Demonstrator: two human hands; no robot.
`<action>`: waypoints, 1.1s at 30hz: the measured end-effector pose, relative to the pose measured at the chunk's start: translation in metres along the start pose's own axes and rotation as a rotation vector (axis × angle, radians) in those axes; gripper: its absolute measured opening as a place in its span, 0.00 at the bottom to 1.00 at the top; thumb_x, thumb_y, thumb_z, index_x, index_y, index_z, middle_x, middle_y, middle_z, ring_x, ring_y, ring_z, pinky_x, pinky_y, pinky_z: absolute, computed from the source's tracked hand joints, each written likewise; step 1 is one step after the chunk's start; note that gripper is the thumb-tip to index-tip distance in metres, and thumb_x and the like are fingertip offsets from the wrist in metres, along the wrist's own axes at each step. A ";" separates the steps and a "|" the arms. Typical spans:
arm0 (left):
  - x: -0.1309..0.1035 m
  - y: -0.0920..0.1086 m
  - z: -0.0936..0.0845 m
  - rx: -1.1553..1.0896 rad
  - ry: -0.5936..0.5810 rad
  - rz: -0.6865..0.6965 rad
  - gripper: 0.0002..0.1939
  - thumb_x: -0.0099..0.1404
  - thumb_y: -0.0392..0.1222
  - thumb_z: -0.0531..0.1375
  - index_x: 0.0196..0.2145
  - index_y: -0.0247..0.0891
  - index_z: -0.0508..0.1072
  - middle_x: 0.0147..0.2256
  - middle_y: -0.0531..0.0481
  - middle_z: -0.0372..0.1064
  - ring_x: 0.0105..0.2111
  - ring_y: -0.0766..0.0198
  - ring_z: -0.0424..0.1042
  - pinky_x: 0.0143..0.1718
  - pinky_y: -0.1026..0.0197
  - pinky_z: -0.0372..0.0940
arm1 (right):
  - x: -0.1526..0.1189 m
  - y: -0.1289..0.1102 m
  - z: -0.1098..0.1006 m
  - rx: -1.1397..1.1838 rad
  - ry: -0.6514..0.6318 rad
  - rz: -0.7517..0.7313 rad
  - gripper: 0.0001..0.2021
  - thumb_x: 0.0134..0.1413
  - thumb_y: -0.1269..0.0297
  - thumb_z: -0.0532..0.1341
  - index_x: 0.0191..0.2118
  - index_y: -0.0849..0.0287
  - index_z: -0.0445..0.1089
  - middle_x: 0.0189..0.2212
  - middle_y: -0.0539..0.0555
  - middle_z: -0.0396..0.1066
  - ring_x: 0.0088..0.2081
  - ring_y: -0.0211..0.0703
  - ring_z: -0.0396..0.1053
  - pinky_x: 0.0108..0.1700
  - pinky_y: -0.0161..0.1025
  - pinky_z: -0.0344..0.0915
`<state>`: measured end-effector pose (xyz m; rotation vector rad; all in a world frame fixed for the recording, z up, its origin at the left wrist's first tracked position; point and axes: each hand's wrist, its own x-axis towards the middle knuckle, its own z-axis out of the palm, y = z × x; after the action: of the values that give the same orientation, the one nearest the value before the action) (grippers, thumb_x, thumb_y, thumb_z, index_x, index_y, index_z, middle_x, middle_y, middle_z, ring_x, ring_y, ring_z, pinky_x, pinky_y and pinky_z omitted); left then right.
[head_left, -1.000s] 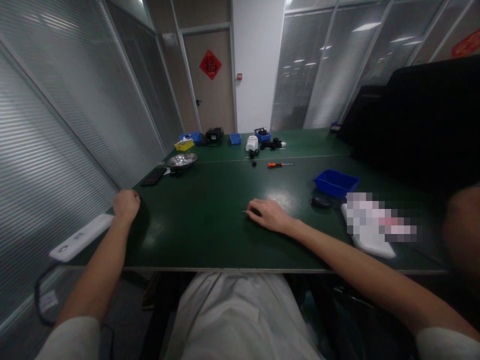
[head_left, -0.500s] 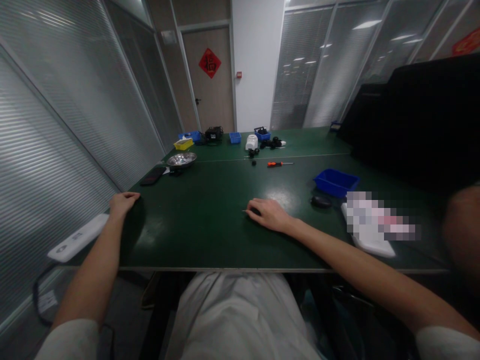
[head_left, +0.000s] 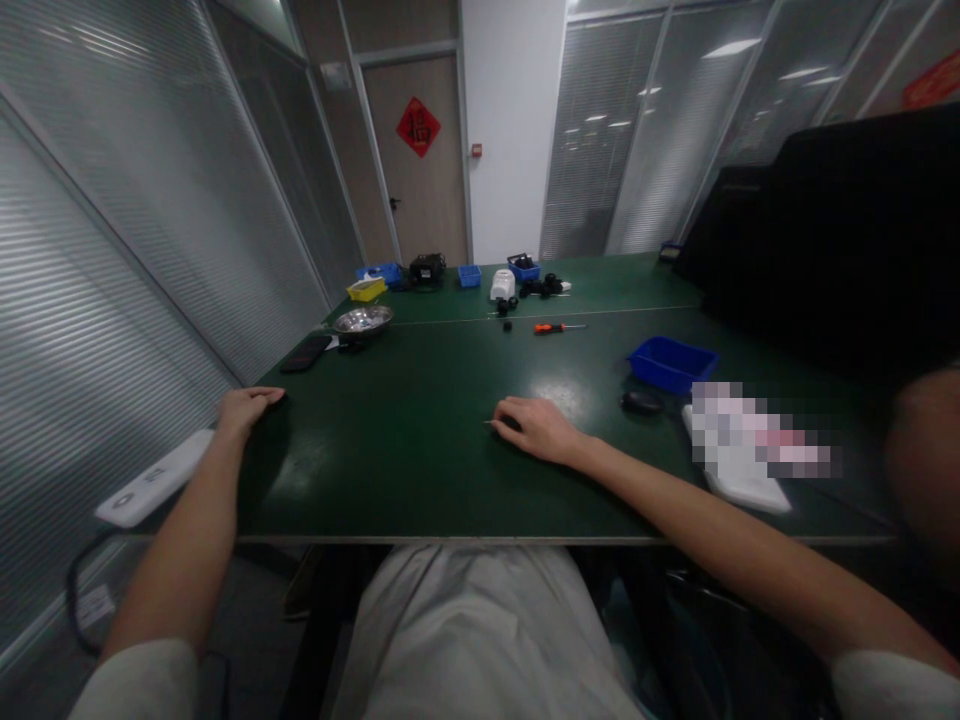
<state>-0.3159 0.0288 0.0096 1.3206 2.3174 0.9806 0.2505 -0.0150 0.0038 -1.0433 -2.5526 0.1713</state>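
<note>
My right hand (head_left: 536,430) rests on the green table (head_left: 397,460), thumb and forefinger pinched together. A small thin pale piece (head_left: 487,422) pokes out from between its fingertips; its kind is too small to tell. Over by the table's left edge is my left hand (head_left: 249,405), fingers pressed together and pointing right. Anything it may hold is hidden. Just beyond it lies a flat dark phone-like slab (head_left: 304,353), and below it, near the forearm, a white power strip-like bar (head_left: 154,482).
A metal bowl (head_left: 364,320) stands back left. Further off are an orange screwdriver (head_left: 551,328), a white device (head_left: 502,285) and a yellow tray (head_left: 367,289). At right: a blue tray (head_left: 671,366), a black mouse (head_left: 642,402), a white slab (head_left: 750,490). Part of a person shows far right.
My left hand has shifted very slightly to the right. The right hand stays in place with the thin piece, and the objects on the table have not moved.
</note>
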 end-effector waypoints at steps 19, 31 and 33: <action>-0.183 0.175 0.173 -0.359 -0.841 0.771 0.19 0.64 0.50 0.66 0.50 0.41 0.80 0.41 0.43 0.77 0.39 0.58 0.75 0.40 0.58 0.67 | 0.001 -0.002 0.000 -0.021 -0.003 0.028 0.10 0.70 0.57 0.56 0.44 0.55 0.71 0.39 0.52 0.74 0.36 0.40 0.69 0.36 0.36 0.54; -0.189 0.169 0.169 -0.354 -0.747 0.829 0.12 0.64 0.48 0.66 0.44 0.44 0.83 0.45 0.42 0.77 0.44 0.54 0.76 0.46 0.53 0.69 | 0.000 -0.004 -0.001 0.002 -0.021 0.012 0.10 0.70 0.58 0.56 0.44 0.55 0.72 0.39 0.53 0.74 0.36 0.40 0.69 0.38 0.36 0.55; -0.189 0.170 0.168 -0.350 -0.737 0.837 0.11 0.64 0.49 0.66 0.42 0.44 0.84 0.45 0.43 0.77 0.44 0.53 0.76 0.46 0.53 0.69 | 0.000 -0.005 0.000 -0.008 -0.022 0.011 0.10 0.70 0.58 0.56 0.44 0.55 0.72 0.39 0.53 0.74 0.36 0.40 0.69 0.37 0.36 0.55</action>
<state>-0.0138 -0.0023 -0.0089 2.0650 0.9933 0.8221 0.2471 -0.0184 0.0053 -1.0641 -2.5698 0.1760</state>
